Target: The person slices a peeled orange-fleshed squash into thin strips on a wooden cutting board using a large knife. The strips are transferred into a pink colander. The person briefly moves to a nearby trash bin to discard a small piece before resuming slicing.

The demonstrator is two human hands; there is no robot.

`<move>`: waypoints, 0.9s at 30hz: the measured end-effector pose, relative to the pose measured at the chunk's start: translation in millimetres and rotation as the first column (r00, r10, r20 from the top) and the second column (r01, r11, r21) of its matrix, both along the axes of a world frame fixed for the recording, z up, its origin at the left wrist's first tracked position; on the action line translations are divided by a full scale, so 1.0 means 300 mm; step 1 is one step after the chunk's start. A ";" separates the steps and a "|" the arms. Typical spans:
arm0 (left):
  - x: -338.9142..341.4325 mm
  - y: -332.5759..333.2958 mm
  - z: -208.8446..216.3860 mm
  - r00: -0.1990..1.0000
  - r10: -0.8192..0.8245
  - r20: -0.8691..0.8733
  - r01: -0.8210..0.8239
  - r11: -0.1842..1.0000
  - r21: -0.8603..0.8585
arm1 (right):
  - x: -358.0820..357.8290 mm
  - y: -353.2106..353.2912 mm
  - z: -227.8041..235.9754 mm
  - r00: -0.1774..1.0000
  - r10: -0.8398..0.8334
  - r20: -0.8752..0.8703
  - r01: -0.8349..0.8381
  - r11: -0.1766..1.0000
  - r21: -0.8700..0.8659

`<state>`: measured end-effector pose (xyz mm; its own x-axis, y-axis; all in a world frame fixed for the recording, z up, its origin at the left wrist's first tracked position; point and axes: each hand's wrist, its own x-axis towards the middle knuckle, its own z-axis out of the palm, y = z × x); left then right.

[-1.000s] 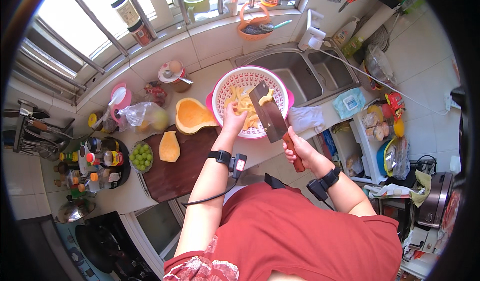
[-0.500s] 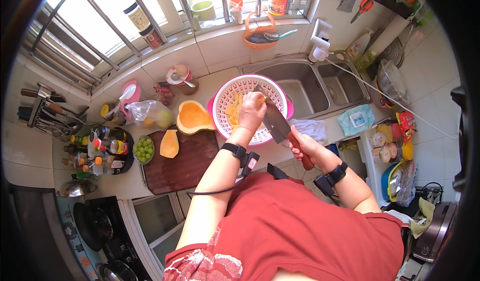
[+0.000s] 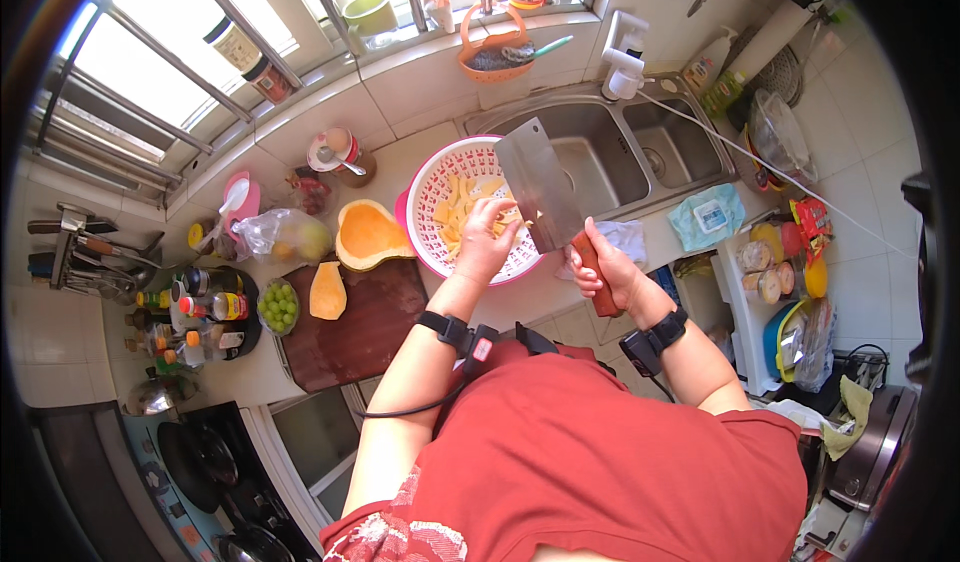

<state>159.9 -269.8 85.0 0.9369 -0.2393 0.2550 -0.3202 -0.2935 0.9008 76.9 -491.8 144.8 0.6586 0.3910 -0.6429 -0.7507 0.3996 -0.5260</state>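
Observation:
In my right hand (image 3: 612,270) is a cleaver (image 3: 540,177), gripped by its reddish-brown wooden handle. Its broad blade is tilted over the right rim of a pink-and-white colander (image 3: 425,207), with a few small yellowish bits stuck to it. My left hand (image 3: 487,242) hovers over the colander beside the blade, fingers apart. Cut yellow-orange pieces of squash (image 3: 458,202) lie in the colander. To its left, a hollowed squash half (image 3: 372,234) rests at the far edge of a dark red-brown cutting board (image 3: 350,337). A smaller squash slab (image 3: 327,292) lies on the board too.
A double sink (image 3: 600,172) lies behind and right of the colander. Green grapes (image 3: 280,307) in a bowl and several bottles (image 3: 215,307) stand left of the board. A blue-green packet (image 3: 708,217) and a pale cloth (image 3: 625,242) lie right, near the sink.
The cleaver blade has risen and turned more broadside to view. My left hand has drawn back from the blade and its fingers have spread. The view has shifted slightly.

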 end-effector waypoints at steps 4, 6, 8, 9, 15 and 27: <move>0.000 -0.033 0.054 0.939 -0.050 -0.341 -0.053 0.957 -0.285 | -0.012 0.039 0.010 0.998 -0.051 0.044 0.047 0.994 0.094; 0.000 -0.053 0.071 0.890 -0.035 -0.454 -0.121 0.943 -0.311 | -0.026 0.061 0.025 0.994 -0.074 0.075 0.066 0.993 0.102; -0.003 -0.088 0.078 0.866 -0.219 -0.450 -0.075 0.833 -0.549 | -0.045 0.084 0.037 0.991 -0.099 0.093 0.091 0.992 0.087; -0.006 -0.102 0.078 0.849 -0.317 -0.422 -0.046 0.752 -0.658 | -0.055 0.092 0.042 0.989 -0.116 0.096 0.108 0.991 0.084; 0.006 -0.089 0.021 0.642 -0.435 -0.632 -0.162 0.729 -0.665 | -0.116 0.058 0.047 0.959 -0.257 0.119 0.246 0.964 0.098; 0.125 -0.396 0.134 0.542 -0.542 -0.642 0.239 0.832 -0.501 | -0.158 -0.122 0.020 0.841 -0.510 0.179 0.485 0.858 0.168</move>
<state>197.4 -388.5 125.3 0.6560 -0.6771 -0.3334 0.4819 0.0358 0.8755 29.5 -528.2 151.0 0.8973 0.0346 -0.4400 -0.3120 0.7548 -0.5770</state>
